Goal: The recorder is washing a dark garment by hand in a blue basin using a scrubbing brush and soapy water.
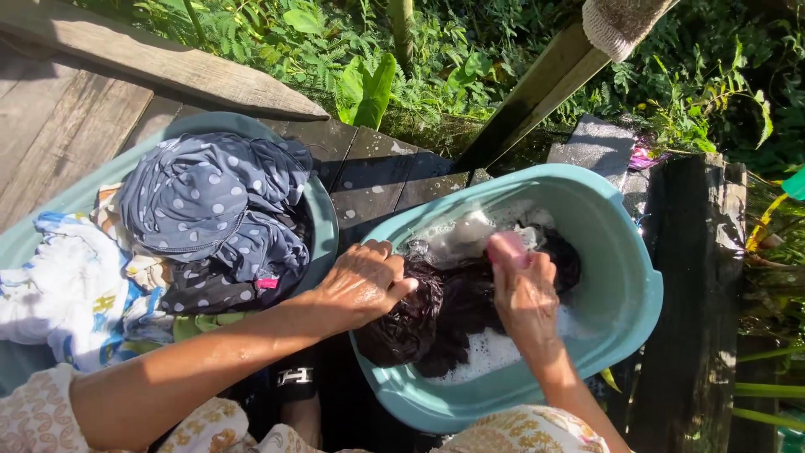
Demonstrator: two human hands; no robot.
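Washing in progress, centre-right of frame. Left hand (365, 283) clenched on dark wet cloth (436, 315) in teal basin (625, 294). Right hand (524, 298) grasping pink soap bar (506, 246) over cloth. Best: pin cloth firm, rub soap along fabric. Laundry pile (210, 218) in second basin, left.

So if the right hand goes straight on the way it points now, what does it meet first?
The right hand holds a pink soap bar and points away from the person, over the dark wet cloth. It would probably meet the foamy water first, then the far wall of the teal basin; depth is unclear.
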